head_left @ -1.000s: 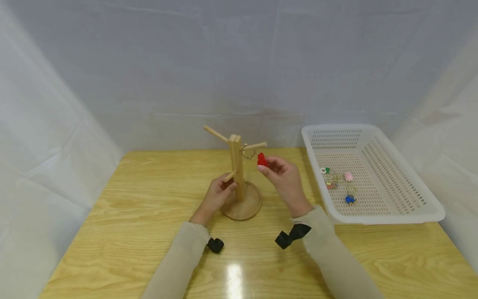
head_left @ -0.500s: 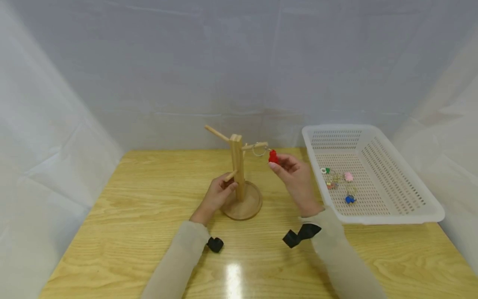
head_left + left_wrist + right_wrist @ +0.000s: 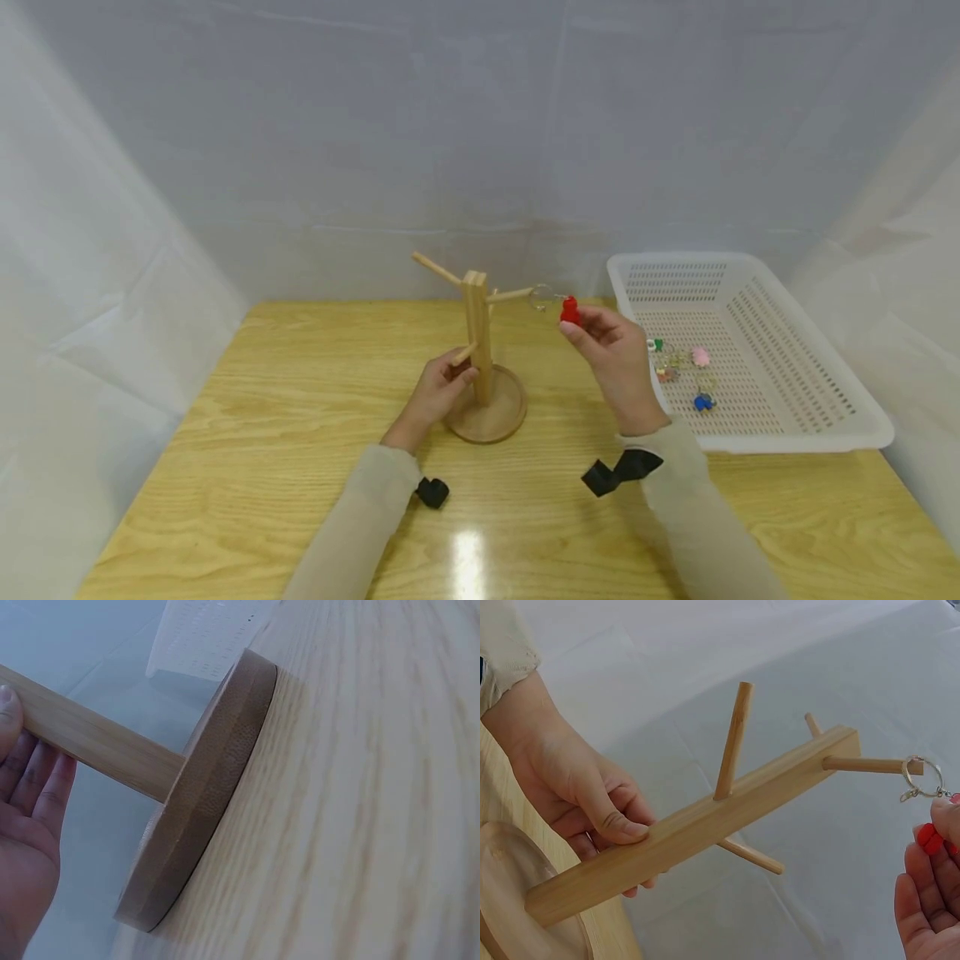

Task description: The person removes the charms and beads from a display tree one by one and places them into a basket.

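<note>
A wooden peg stand (image 3: pixel 477 333) with a round base stands on the table, its pegs slanting outward. My left hand (image 3: pixel 437 386) grips its post low down; in the right wrist view the thumb lies on one face and fingertips show behind. My right hand (image 3: pixel 611 358) pinches a red figure-shaped keychain (image 3: pixel 570 311) between thumb and fingers. Its metal ring (image 3: pixel 922 776) is at the tip of the upper right peg (image 3: pixel 874 765), which appears to reach just into the ring. The left wrist view shows the left hand's fingers (image 3: pixel 45 780) beside the post.
To the right stands a white perforated basket (image 3: pixel 806 358). Several small keychains lie in it, among them a pink one (image 3: pixel 700 357) and a blue one (image 3: pixel 703 403). White sheeting (image 3: pixel 480 150) hangs behind the wooden table (image 3: pixel 315 367).
My right hand has moved right, drawing the red keychain with it. The ring has slid outward along the peg from near the post to the tip. The left hand has stayed put.
</note>
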`<state>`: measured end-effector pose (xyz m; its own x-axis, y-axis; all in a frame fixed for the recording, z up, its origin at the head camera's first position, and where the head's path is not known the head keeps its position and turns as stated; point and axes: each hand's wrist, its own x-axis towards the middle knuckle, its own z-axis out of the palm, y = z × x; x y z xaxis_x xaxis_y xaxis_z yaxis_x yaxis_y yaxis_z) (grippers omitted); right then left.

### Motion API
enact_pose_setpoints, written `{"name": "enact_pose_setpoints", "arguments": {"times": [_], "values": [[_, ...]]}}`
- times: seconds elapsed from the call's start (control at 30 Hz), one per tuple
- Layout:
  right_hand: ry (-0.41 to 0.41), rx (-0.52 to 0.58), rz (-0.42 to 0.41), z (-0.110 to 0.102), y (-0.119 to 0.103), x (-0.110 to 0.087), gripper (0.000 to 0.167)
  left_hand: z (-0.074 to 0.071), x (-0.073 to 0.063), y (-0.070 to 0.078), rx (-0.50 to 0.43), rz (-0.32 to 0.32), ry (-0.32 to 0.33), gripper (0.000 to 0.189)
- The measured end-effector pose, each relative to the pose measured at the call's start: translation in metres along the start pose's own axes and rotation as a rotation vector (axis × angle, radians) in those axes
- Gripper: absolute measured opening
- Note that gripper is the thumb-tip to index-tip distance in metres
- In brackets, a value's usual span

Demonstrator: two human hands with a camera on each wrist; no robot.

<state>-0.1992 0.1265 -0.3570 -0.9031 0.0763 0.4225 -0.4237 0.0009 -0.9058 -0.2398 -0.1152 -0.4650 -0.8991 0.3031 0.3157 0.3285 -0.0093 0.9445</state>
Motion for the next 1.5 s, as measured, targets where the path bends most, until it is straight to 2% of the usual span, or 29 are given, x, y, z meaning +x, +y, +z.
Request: {"name": "enact_pose_setpoints", "arguments": {"times": [0.1,0.23,0.47,0.7,0.87,0.97,1.1,1.2,1.37,1.5], "values": [[0.012,0.043,-0.004,-0.004,0.0,0.0,0.013,0.0,0.0,0.0,0.006,-0.007,0.005,0.032],[0.026,0.068,0.001,-0.009,0.0,-0.001,0.02,0.0,0.0,-0.001,0.009,-0.014,0.009,0.032],[0.046,0.029,0.007,-0.024,-0.008,-0.004,0.012,0.0,0.001,-0.002,0.008,-0.003,0.004,0.033],[0.06,0.01,-0.02,-0.045,-0.021,-0.005,0.013,0.001,0.001,-0.003,0.001,-0.013,0.006,0.034],[0.097,-0.079,0.047,-0.065,-0.023,-0.006,0.011,0.001,0.001,-0.001,0.005,-0.025,0.018,0.032],[0.136,-0.09,0.083,-0.077,-0.022,-0.005,0.01,0.001,0.001,0.0,0.014,-0.021,0.022,0.032],[0.143,-0.063,0.102,-0.094,-0.018,-0.006,0.012,0.001,0.0,0.0,0.018,-0.016,0.02,0.032],[0.139,-0.124,0.14,-0.107,-0.014,-0.007,0.013,0.001,-0.001,-0.001,0.012,-0.011,0.024,0.032],[0.126,-0.301,0.222,-0.13,-0.007,-0.008,0.015,0.001,-0.002,-0.003,0.023,0.025,0.022,0.034],[0.082,-0.424,0.269,-0.149,-0.005,-0.005,0.017,0.001,-0.001,-0.003,0.014,0.044,0.011,0.034]]}}
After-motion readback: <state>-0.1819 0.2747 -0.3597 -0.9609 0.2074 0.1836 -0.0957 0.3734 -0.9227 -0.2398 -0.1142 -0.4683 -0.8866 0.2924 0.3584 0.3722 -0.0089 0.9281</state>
